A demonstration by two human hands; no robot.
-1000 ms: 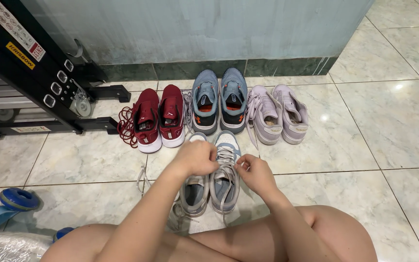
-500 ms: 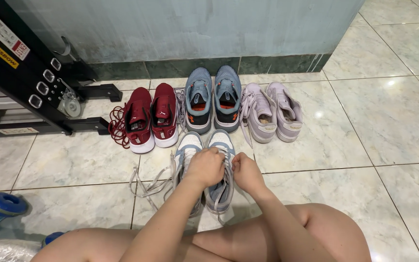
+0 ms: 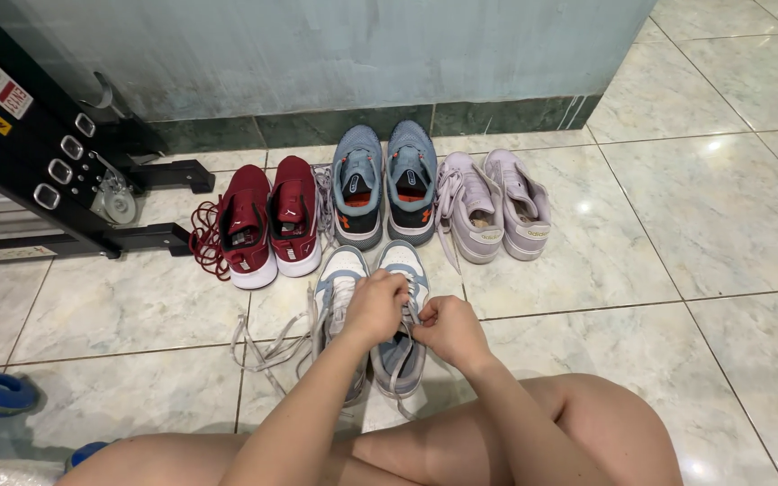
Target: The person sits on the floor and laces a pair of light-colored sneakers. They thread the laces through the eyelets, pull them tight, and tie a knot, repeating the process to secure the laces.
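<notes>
Pinching the grey laces (image 3: pixel 412 317) of the right-hand shoe (image 3: pixel 400 346) of a pair, both hands work close together over its tongue: the left hand (image 3: pixel 376 306) is curled, fingers closed on the laces near the top eyelets, and the right hand (image 3: pixel 447 330) grips a strand just beside it. The shoe is a pale grey-blue and white sneaker, toe pointing away from the person, lying on the marble-tiled floor (image 3: pixel 695 234) right in front of the crossed bare legs. Its mate (image 3: pixel 339 292) sits touching it on the left, with loose laces trailing over the tiles. Beyond them, three more pairs stand in a row near the wall: dark red sneakers (image 3: pixel 266 220), blue-grey sneakers (image 3: pixel 384 184) and lilac sneakers (image 3: pixel 493 203). A black folding ladder (image 3: pixel 38 153) lies at the far left.
</notes>
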